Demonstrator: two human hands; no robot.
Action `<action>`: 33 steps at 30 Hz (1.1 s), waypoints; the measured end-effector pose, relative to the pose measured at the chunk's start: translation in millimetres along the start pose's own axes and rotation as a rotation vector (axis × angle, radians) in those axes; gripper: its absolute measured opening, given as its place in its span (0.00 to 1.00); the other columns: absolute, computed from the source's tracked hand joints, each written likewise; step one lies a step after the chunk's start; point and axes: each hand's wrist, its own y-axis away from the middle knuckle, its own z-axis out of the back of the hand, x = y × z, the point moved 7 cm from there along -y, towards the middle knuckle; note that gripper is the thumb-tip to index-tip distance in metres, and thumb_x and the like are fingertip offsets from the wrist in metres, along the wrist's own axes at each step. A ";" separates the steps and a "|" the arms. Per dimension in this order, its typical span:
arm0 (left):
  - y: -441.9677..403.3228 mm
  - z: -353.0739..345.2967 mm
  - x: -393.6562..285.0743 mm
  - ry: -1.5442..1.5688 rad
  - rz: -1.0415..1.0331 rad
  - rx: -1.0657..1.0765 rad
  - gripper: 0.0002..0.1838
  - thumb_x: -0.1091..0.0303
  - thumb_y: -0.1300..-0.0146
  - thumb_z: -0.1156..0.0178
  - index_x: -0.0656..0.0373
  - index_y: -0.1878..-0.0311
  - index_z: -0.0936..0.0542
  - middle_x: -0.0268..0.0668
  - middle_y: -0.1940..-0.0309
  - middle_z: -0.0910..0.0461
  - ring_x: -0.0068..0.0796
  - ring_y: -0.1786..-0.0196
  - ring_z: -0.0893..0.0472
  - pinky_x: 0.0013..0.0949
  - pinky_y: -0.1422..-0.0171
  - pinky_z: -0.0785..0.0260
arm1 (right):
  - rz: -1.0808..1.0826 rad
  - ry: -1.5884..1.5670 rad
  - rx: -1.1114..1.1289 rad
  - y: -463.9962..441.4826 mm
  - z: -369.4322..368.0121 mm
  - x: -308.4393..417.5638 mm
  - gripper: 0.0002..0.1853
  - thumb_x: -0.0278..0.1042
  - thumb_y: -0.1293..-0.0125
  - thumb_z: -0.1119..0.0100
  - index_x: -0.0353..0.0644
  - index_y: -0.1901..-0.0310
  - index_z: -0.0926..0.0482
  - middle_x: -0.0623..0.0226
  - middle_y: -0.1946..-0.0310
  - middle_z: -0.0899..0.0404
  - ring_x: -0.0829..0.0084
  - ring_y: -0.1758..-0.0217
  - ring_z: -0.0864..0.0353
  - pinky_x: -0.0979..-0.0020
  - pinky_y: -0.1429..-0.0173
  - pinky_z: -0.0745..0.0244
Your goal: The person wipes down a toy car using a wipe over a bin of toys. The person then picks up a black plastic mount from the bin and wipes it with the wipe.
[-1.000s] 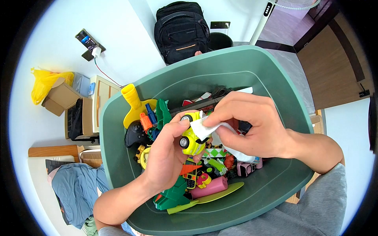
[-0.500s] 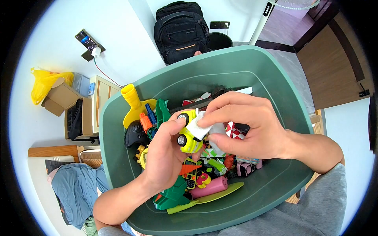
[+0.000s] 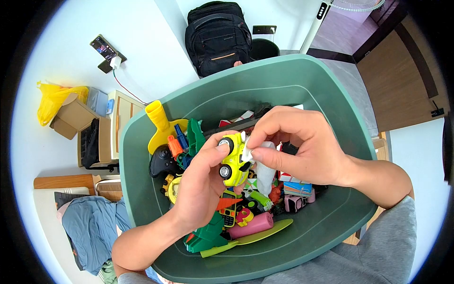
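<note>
My left hand (image 3: pixel 198 184) holds a yellow toy car (image 3: pixel 232 163) on its side, its black wheels facing left, over the green bin (image 3: pixel 255 264). Between the thumb and fingertips of my right hand (image 3: pixel 302 146) is pinched a white cloth (image 3: pixel 266 168), which touches the car's right side and hangs down. Below both hands the bin holds mixed toys, among them a pink cylinder (image 3: pixel 253 226), a lime green paddle-like piece (image 3: pixel 269 235) and a stack of coloured cards (image 3: pixel 298 189).
A yellow scoop-shaped toy (image 3: pixel 160 125) and a black game controller (image 3: pixel 162 160) lie at the bin's left side. Behind the bin stands a black backpack (image 3: pixel 217 40). Cardboard boxes (image 3: pixel 78 116) and blue clothing (image 3: pixel 94 227) are at the left.
The white cloth has shifted from across the car's underside to its right edge, with my right fingers pinched closer together. The car has turned slightly in my left hand.
</note>
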 end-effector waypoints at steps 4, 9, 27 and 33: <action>-0.6 2.0 -0.1 0.012 -0.012 0.007 0.22 0.52 0.31 0.51 0.55 0.41 0.30 0.32 0.56 0.24 0.22 0.56 0.25 0.30 0.59 0.34 | -0.066 -0.061 0.041 0.5 -2.5 -5.1 0.08 0.22 0.40 0.33 0.36 0.58 0.18 0.68 0.66 0.18 0.80 0.65 0.20 0.76 0.62 0.22; -2.1 3.5 4.1 0.028 -0.008 0.016 0.22 0.51 0.31 0.51 0.54 0.41 0.30 0.32 0.56 0.23 0.21 0.56 0.25 0.30 0.59 0.35 | -0.026 0.008 0.065 1.2 -3.9 -2.8 0.08 0.23 0.39 0.32 0.36 0.59 0.19 0.68 0.66 0.19 0.81 0.65 0.20 0.77 0.62 0.23; -3.6 1.0 3.0 0.006 -0.016 -0.043 0.23 0.51 0.29 0.57 0.58 0.43 0.27 0.35 0.63 0.22 0.28 0.70 0.26 0.30 0.65 0.34 | 0.104 0.243 0.147 0.7 -6.3 5.3 0.06 0.20 0.44 0.30 0.38 0.65 0.17 0.68 0.68 0.17 0.79 0.62 0.19 0.76 0.62 0.26; -3.2 -0.1 3.0 -0.026 -0.017 -0.031 0.24 0.50 0.28 0.58 0.58 0.43 0.27 0.35 0.63 0.22 0.27 0.70 0.26 0.30 0.64 0.33 | -0.041 0.162 0.084 1.2 -4.7 2.6 0.07 0.21 0.45 0.29 0.38 0.65 0.18 0.68 0.67 0.17 0.78 0.65 0.20 0.75 0.64 0.27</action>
